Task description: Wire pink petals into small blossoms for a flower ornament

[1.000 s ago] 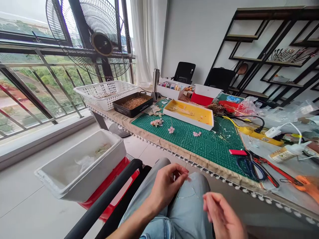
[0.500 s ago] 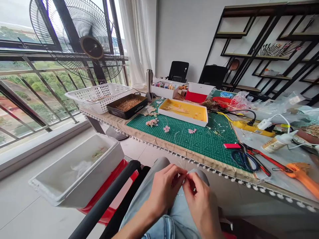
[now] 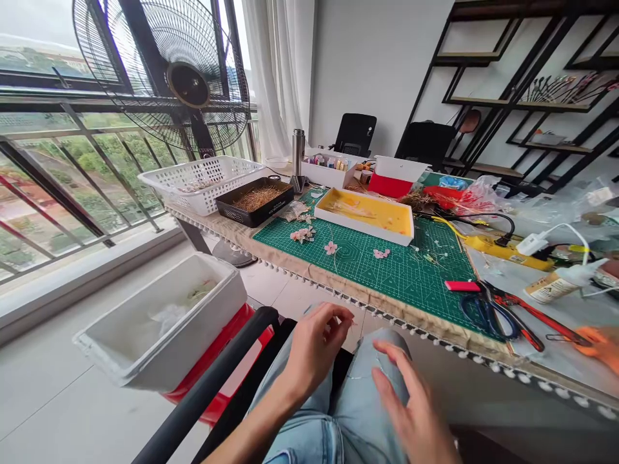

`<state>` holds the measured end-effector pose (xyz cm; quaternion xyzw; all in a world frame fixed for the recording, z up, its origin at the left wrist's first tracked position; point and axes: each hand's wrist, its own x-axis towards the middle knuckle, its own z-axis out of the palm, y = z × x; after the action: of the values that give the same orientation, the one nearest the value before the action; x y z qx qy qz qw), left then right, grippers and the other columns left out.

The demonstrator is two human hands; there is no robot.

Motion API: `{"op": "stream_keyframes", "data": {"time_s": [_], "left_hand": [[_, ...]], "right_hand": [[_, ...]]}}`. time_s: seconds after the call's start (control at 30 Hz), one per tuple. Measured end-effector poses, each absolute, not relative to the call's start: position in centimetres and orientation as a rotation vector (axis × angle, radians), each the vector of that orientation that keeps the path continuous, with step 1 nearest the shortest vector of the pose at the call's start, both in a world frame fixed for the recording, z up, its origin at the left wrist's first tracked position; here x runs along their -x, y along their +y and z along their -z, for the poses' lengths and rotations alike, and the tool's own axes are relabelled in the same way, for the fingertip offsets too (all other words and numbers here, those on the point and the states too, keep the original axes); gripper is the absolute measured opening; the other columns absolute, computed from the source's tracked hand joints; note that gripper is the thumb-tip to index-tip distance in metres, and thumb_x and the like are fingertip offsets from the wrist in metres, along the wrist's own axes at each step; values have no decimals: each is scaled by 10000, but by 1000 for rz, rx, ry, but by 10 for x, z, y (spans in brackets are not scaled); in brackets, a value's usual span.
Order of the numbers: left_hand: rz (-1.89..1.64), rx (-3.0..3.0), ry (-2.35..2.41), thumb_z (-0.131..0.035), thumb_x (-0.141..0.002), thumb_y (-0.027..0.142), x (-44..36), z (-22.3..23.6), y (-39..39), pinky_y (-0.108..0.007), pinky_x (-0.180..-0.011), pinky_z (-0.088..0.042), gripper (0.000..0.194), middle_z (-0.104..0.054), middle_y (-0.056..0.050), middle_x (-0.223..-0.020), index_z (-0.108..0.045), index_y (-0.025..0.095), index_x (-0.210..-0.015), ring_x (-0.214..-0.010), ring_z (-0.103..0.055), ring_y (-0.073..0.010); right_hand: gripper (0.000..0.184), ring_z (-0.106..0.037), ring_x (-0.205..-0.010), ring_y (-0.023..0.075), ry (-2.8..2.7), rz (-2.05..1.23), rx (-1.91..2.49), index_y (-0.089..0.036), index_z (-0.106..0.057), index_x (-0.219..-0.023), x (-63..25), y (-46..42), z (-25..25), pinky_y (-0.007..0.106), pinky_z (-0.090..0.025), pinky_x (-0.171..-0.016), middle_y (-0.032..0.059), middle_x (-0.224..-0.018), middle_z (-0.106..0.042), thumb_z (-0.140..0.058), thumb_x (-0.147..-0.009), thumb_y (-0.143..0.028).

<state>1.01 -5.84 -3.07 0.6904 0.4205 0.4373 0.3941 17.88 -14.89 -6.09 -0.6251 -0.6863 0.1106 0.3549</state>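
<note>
A fine wire (image 3: 368,377) curves across the jeans knee (image 3: 389,357). Left hand (image 3: 316,348) is pinched nearly shut just above it, can't tell if it's holding anything; right hand (image 3: 411,403) is wide open, empty. Tip: keep that pinch tight. Green cutting mat (image 3: 367,283) sits far ahead.

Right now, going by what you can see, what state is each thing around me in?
Left hand: fingers pinched together above the knee.
Right hand: open, fingers spread, above the other knee.
Foam box: open, no lid on.
Scissors: lying flat on the table.
Bottle: lying on its side.
Steel flask: standing upright.
Fan: upright, cannot tell whether running.
</note>
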Motion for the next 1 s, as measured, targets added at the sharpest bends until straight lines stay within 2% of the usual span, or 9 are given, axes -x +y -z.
{"op": "stream_keyframes", "data": {"time_s": [0.07, 0.13, 0.2, 0.27, 0.43, 0.57, 0.7, 0.8, 1.0], "left_hand": [[-1071, -1761, 1047, -539, -886, 186, -11, 30, -60, -174, -604, -411, 93, -678, 15, -851, -628, 204, -869, -676, -560, -87], [-1037, -1750, 1044, -535, -887, 193, -10, 29, -60, -177, -607, -414, 95, -676, 12, -854, -628, 203, -870, -677, -557, -88], [-1009, -1711, 1047, -541, -883, 211, -10, 28, -58, -177, -598, -414, 92, -673, 10, -839, -629, 199, -861, -675, -554, -91], [-978, -1637, 1036, -548, -881, 245, -11, 29, -57, -173, -564, -414, 98, -668, 4, -818, -624, 192, -852, -663, -548, -95], [-928, -1410, 987, -532, -888, 376, -16, 37, -57, -169, -421, -418, 205, -668, -24, -819, -580, 178, -858, -531, -513, -86], [-935, -1258, 912, -554, -869, 424, -20, 37, -58, -185, -398, -458, 250, -647, -22, -779, -547, 174, -849, -483, -533, -85], [-992, -1218, 875, -566, -870, 386, -20, 35, -56, -212, -546, -535, 226, -643, -31, -807, -544, 165, -830, -619, -620, -110], [-953, -1279, 863, -553, -877, 329, -24, 41, -58, -207, -584, -526, 175, -646, -23, -776, -557, 163, -822, -606, -613, -98], [-979, -1310, 876, -551, -866, 301, -24, 44, -58, -196, -506, -510, 135, -627, -8, -777, -564, 170, -835, -519, -567, -76]], "right_hand": [[227, -657, -998, 209, -1670, -345, 1588, -220, -558, -1154, -163, -134, 53, 296, -530, -807, 76, -1075, -694, -444, -987, -324], [182, -625, -920, 226, -1656, -263, 1543, -222, -608, -1013, -148, -124, 49, 331, -514, -780, 73, -975, -660, -467, -977, -331], [168, -564, -907, 245, -1674, -114, 1538, -223, -633, -898, -139, -122, 48, 371, -480, -786, 79, -959, -599, -495, -959, -298], [181, -541, -907, 237, -1682, -101, 1522, -221, -623, -837, -136, -123, 49, 361, -465, -783, 78, -972, -572, -488, -954, -249], [310, -529, -687, 158, -1656, -635, 1336, -230, -446, -708, -139, -137, 57, 249, -446, -622, 4, -723, -517, -342, -1000, -218], [328, -520, -673, 160, -1661, -723, 1235, -230, -416, -685, -155, -152, 60, 244, -428, -609, 1, -712, -501, -335, -999, -278], [338, -528, -650, 166, -1455, -916, 1486, -227, -490, -659, -188, -165, 62, 240, -436, -622, -8, -678, -508, -473, -944, -410], [360, -566, -693, 191, -1097, -820, 1717, -231, -596, -678, -214, -168, 73, 250, -457, -679, 3, -690, -578, -569, -843, -551], [460, -628, -807, 276, -957, -623, 1999, -258, -699, -773, -273, -167, 100, 332, -491, -744, 50, -826, -717, -522, -770, -683]]}}
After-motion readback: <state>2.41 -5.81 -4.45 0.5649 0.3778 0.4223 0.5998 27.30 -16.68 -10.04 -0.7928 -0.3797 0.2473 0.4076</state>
